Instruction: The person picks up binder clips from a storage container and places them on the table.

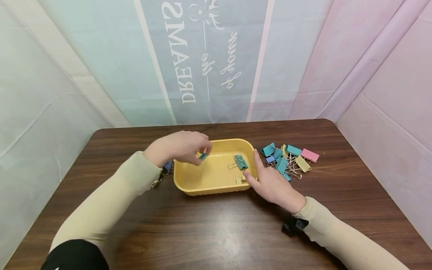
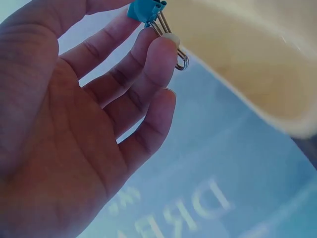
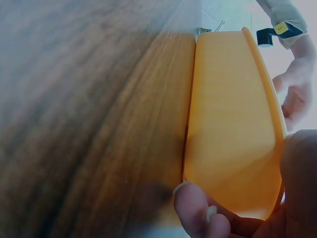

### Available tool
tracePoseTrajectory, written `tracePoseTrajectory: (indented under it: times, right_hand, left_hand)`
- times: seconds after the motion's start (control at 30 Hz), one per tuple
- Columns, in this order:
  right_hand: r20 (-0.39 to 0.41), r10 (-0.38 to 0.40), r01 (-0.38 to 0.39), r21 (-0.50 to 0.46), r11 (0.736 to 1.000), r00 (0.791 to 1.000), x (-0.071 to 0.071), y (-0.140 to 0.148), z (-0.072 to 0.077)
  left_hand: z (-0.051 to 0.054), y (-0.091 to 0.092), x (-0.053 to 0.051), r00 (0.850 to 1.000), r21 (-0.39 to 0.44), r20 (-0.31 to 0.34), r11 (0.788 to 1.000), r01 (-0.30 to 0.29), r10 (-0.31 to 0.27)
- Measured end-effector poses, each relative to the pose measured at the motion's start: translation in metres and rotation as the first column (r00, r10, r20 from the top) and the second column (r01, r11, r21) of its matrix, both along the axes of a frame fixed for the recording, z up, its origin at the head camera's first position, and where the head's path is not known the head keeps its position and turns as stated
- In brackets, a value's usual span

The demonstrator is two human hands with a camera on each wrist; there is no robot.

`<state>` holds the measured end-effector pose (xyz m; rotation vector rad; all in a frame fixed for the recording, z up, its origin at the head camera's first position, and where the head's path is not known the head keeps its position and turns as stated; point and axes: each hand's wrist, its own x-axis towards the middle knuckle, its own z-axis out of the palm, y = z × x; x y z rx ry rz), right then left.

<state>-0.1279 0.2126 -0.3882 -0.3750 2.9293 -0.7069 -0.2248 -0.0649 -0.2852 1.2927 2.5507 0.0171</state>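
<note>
A teal binder clip [image 2: 144, 10] is pinched between the thumb and fingers of my left hand [image 1: 183, 147], above the left end of a yellow tray [image 1: 210, 190]. The clip's wire handles show beside the fingertips in the left wrist view. My right hand [image 1: 272, 184] grips the tray at its right end, thumb over the rim and fingers against the outer wall [image 3: 233, 124]. Inside the tray lie another teal binder clip [image 1: 241, 162] and a pale yellow one [image 1: 241, 180], the latter partly hidden by the right thumb.
Right of the tray is a pile of binder clips, among them teal [image 1: 281, 165], pink [image 1: 309, 155] and yellow [image 1: 303, 164] ones. A blue binder clip [image 1: 167, 167] and others sit left of the tray, partly behind the left wrist. A brown wooden table [image 1: 216, 232] carries everything.
</note>
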Motion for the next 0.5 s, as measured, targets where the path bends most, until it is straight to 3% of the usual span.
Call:
tracePoseTrajectory:
  times: [0.23,0.5]
  right_hand:
    - [-0.017,-0.02,0.021,0.026,0.999,1.0,0.001,-0.001,-0.002]
    - [-0.02,-0.033,0.033,0.042,0.999,0.999,0.001,-0.002,-0.001]
  left_hand:
    - [-0.004,-0.061,-0.002,0.989,0.027,0.027,0.989,-0.146,0.145]
    - [-0.017,-0.112,0.003,0.953,-0.013,0.066,0.956,-0.294,0.294]
